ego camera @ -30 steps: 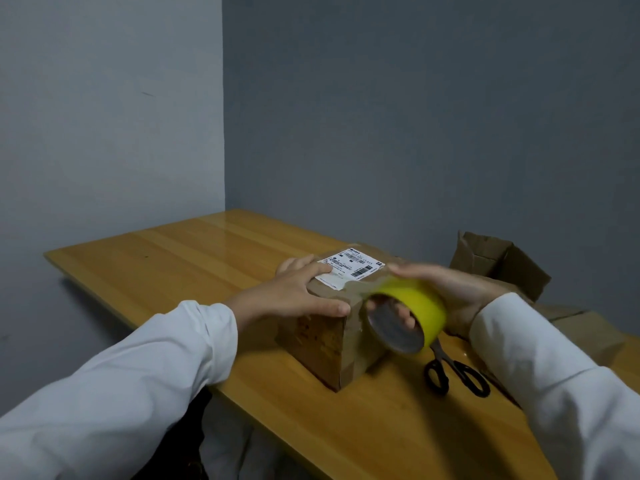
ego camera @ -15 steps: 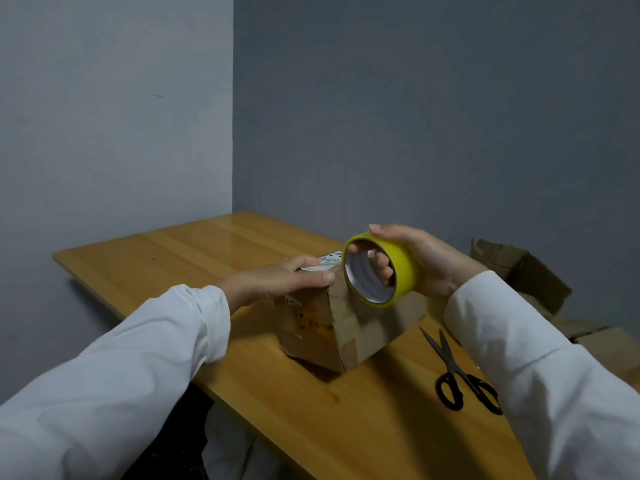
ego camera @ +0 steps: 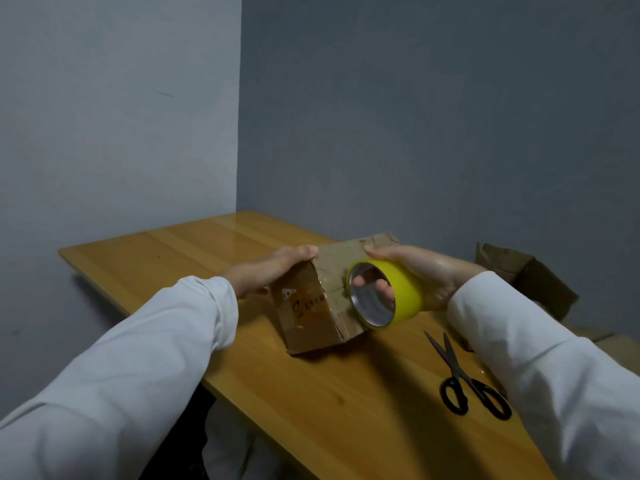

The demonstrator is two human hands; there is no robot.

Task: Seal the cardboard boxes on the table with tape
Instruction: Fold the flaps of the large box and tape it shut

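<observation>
The cardboard box point(ego camera: 318, 299) has just been tipped onto an edge on the worktop point(ego camera: 194, 251), its label now hidden. The left hand point(ego camera: 273, 268) grips its corner; the right hand point(ego camera: 419, 271), fingers through the yellow tape roll point(ego camera: 388, 292), steadies it, likely readying another seam.

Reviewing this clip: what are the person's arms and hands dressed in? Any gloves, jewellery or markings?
Both arms wear long, loose white sleeves, the left sleeve and the right sleeve, each creased and ending at the wrist in a plain cuff. The left hand and the right hand are bare: no gloves, rings, watch or markings show.
</observation>
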